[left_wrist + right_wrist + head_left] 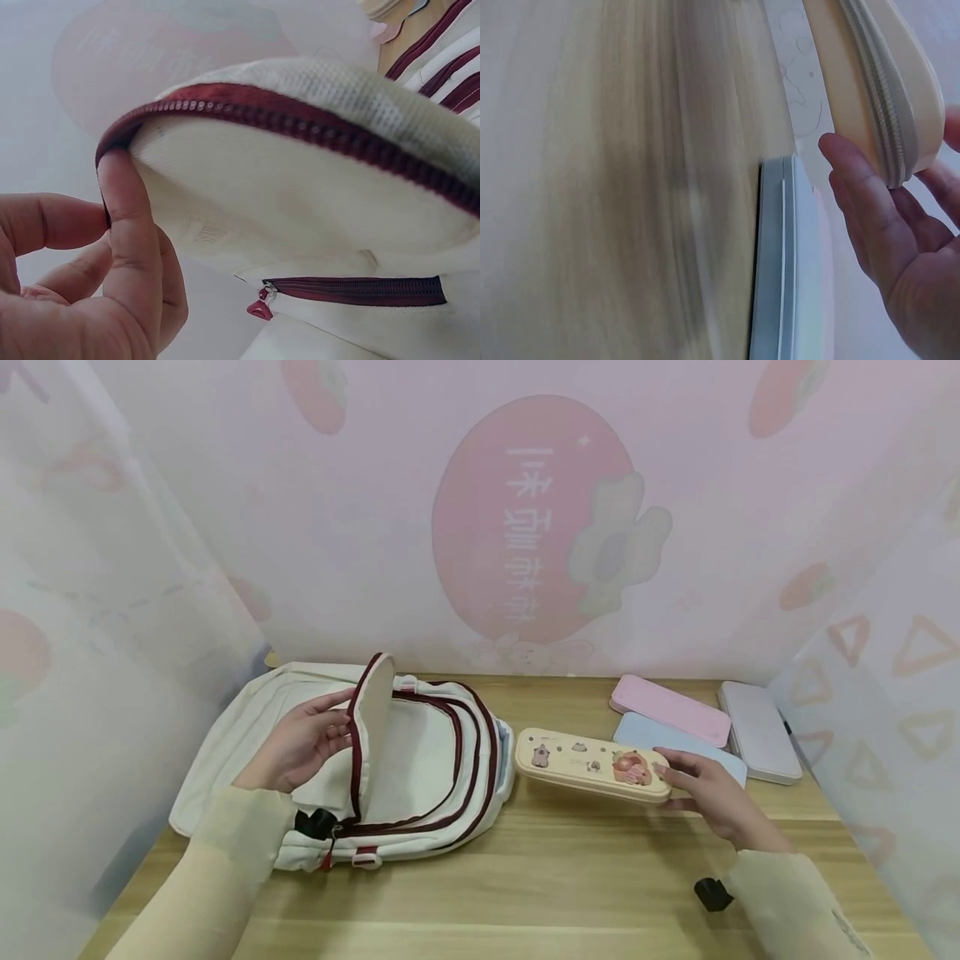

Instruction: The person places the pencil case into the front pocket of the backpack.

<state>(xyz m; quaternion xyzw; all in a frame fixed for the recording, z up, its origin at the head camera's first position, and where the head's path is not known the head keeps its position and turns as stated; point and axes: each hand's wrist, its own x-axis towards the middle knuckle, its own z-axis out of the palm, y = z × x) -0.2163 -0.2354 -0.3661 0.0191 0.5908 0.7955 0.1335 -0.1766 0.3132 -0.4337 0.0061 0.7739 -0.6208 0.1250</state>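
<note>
A white backpack [420, 760] with dark red zippers lies on the table at the left, its front pocket unzipped. My left hand [303, 739] pinches the zippered edge of the pocket flap [372, 727] between thumb and fingers and keeps it lifted; the left wrist view shows this grip on the flap's rim [262, 112]. In my right hand [712, 793] is a cream pencil case [592, 766] with cartoon prints, gripped by its right end and raised above the table. The right wrist view shows the zipper side of the pencil case [855, 97], fingers beneath it.
Behind the right hand lie a light blue case [675, 737], a pink case [670, 708] and a pale grey case [759, 731]. The wooden table [525, 893] is enclosed by printed pink and white curtains [360, 527] at the back and sides.
</note>
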